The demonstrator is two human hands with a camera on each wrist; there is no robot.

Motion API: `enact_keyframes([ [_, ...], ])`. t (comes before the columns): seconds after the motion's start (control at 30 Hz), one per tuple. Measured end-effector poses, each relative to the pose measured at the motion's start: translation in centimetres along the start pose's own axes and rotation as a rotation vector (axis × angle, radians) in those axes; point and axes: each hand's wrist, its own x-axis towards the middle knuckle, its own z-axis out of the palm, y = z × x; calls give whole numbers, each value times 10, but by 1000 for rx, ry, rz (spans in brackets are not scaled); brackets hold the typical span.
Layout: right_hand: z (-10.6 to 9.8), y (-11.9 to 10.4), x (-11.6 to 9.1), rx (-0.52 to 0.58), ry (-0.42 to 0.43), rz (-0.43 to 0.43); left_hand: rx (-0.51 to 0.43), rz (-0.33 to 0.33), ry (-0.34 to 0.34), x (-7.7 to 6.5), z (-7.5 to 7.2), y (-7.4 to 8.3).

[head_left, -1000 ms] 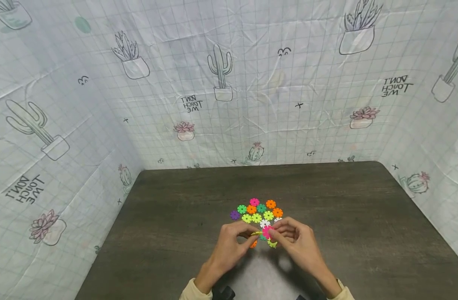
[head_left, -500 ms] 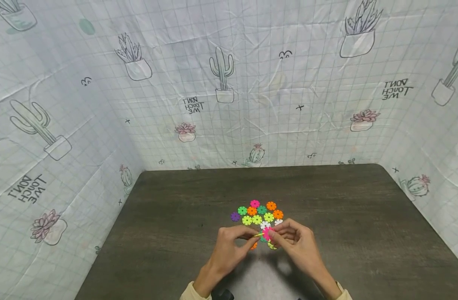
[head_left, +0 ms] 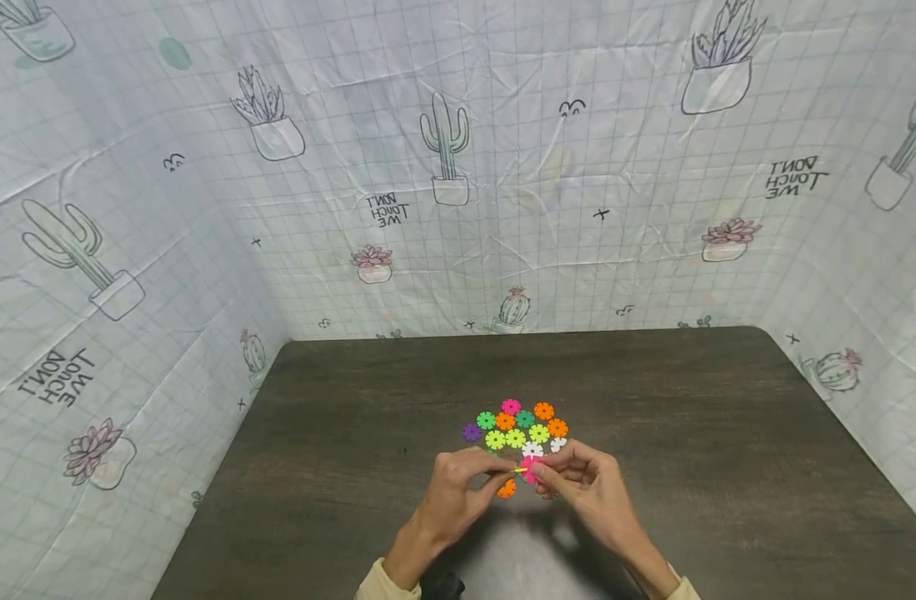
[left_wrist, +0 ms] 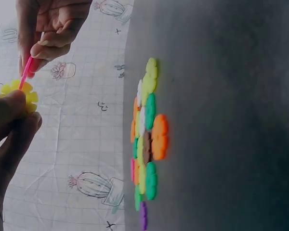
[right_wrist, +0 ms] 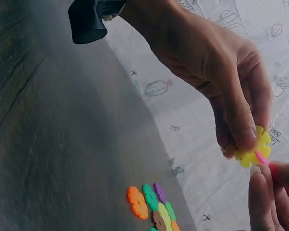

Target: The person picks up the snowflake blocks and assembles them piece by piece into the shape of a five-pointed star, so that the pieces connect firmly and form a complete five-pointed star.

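My left hand (head_left: pixel 458 493) pinches a yellow notched plastic disc (right_wrist: pixel 263 139) between thumb and fingers. Opposite it, my right hand (head_left: pixel 594 492) pinches a pink notched disc (head_left: pixel 530 471) of the same kind. In the left wrist view the pink disc stands edge-on, its rim meeting the notched edge of the yellow one, crosswise to it. Whether the slots are fully joined cannot be told. Both discs are held up above the table, in front of a cluster of loose discs. Fingertips cover part of each disc.
Several flat flower-like discs lie on the dark table (head_left: pixel 352 433): orange (head_left: pixel 506 489), purple (head_left: pixel 471 432), green (left_wrist: pixel 151 180), brown (left_wrist: pixel 147 147), white (head_left: pixel 532 450) and more. A patterned cloth (head_left: pixel 503 167) hangs behind and at both sides.
Both hands stay nearly in place, the left fingertips and yellow disc shifting slightly toward the pink disc. The orange disc below shows more fully, while a yellow-green disc by the right fingers is now covered.
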Motion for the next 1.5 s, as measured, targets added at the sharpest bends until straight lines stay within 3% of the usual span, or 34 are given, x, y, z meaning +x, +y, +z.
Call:
enact_keyframes([
  [0.13, -5, 2, 5, -68, 27, -12, -32, -4, 16, 5, -1, -2],
  [0.23, -10, 5, 10, -226, 87, 29, -48, 0, 70, 6, -3, -5],
  [0.33, -13, 11, 13, -453, 129, 90, -73, -40, 114, 4, -7, -9],
  [0.47, -13, 22, 12, -680, 105, 155, -100, -143, 136, 0, -12, -12],
  [0.73, -8, 31, 9, -877, 72, 226, -129, -220, 165, -2, -16, -16],
  [1.0, -9, 33, 7, -856, 73, 274, -144, -232, 181, -6, -16, -20],
  [1.23, -14, 33, 8, -680, 75, 266, -148, -286, 208, -8, -17, -21],
  [1.37, -19, 29, 11, -589, 88, 260, -153, -334, 185, -9, -17, -19],
  [1.5, -22, 20, 18, -559, 70, 260, -137, -332, 167, -7, -17, -19],
])
